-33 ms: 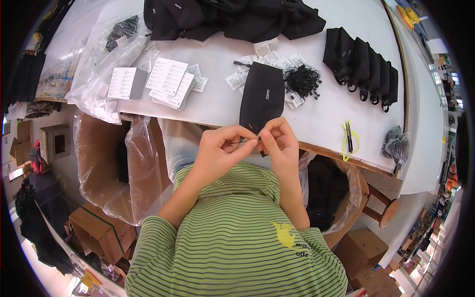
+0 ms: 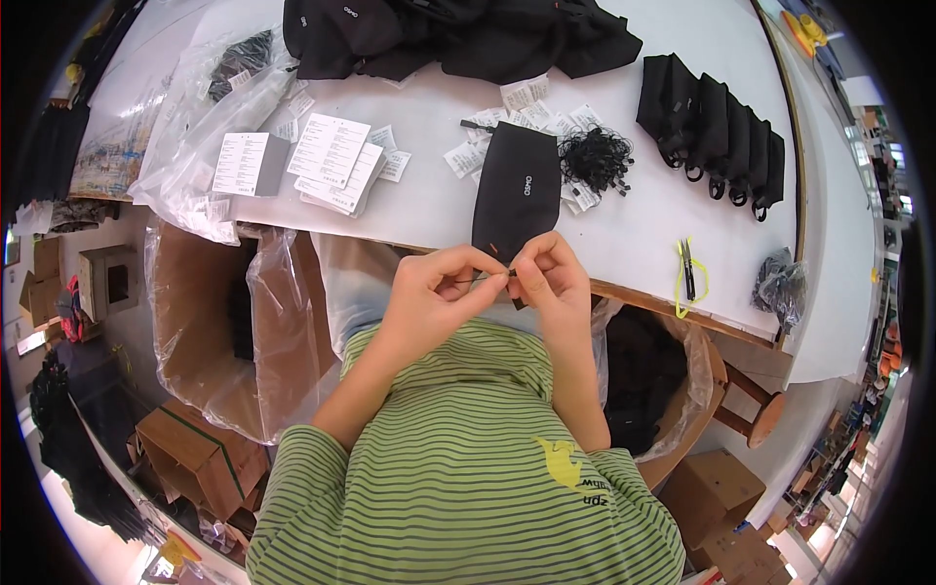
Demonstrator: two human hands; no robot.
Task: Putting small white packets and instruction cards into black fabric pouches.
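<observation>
Black pouch (image 2: 515,190) lies flat on the white counter (image 2: 429,146), its lower end hanging over the near edge, directly at 12 o'clock from both hands. Starting at the far left, a clear plastic bag (image 2: 185,127) rests on the counter's corner, and below it, at 9 o'clock from the hands, stands a cardboard box lined with plastic (image 2: 234,331). Next along the counter, at 10 o'clock from the pouch, is a stack of white printed cards (image 2: 327,161). The left hand (image 2: 429,297) has thumb and forefinger pinched together on a thin dark strand (image 2: 485,277) at the pouch's lower edge. The right hand (image 2: 548,278) meets it fingertip to fingertip, its grip likewise closed on the same strand; what the strand is cannot be made out. Small white tags (image 2: 531,107) are scattered at 12 o'clock of the pouch, with a tangle of black cords (image 2: 595,156) just beside it at 2 o'clock. Further right, a row of folded black pouches (image 2: 712,122) stands well apart. Scissors with a yellow loop (image 2: 688,273) lie at 3 o'clock from the hands, near the counter's edge.
</observation>
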